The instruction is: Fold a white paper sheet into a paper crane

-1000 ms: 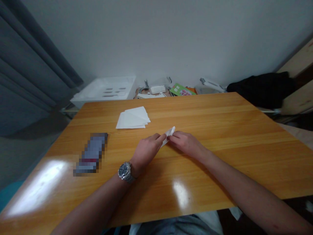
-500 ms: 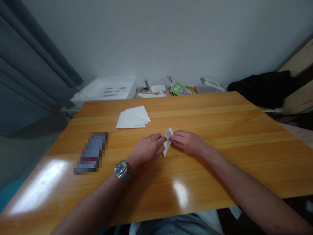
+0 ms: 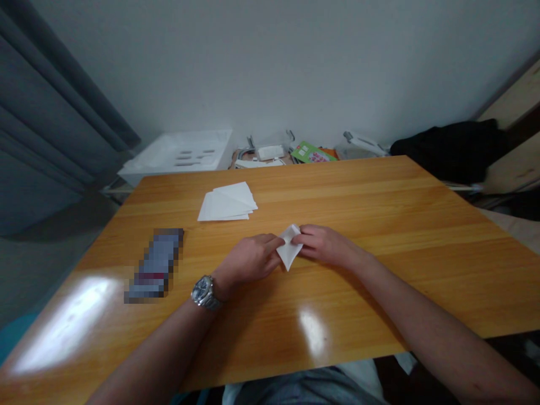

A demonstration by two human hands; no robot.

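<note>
Between my hands is a small folded piece of white paper (image 3: 288,254), kite-shaped with its point toward me, held close over the wooden table (image 3: 358,197). My left hand (image 3: 252,256), with a metal watch (image 3: 205,292) on its wrist, pinches the paper's left corner. On the opposite side my right hand (image 3: 323,245) grips the right edge, thumb on top and fingers behind. Some of the fingertips are hidden by the paper. Beyond my left hand lies a stack of white paper sheets (image 3: 228,202), slightly fanned out.
A blurred-out, phone-like slab (image 3: 156,264) lies on the table's left side. Behind the table are a white foam tray (image 3: 177,152), a green booklet (image 3: 312,152) and a black cloth (image 3: 449,149). A grey curtain (image 3: 50,112) hangs at the left.
The folded paper has gone from a narrow slanted strip to a wider kite shape. My left hand has shifted slightly left. My right hand stays on the right edge.
</note>
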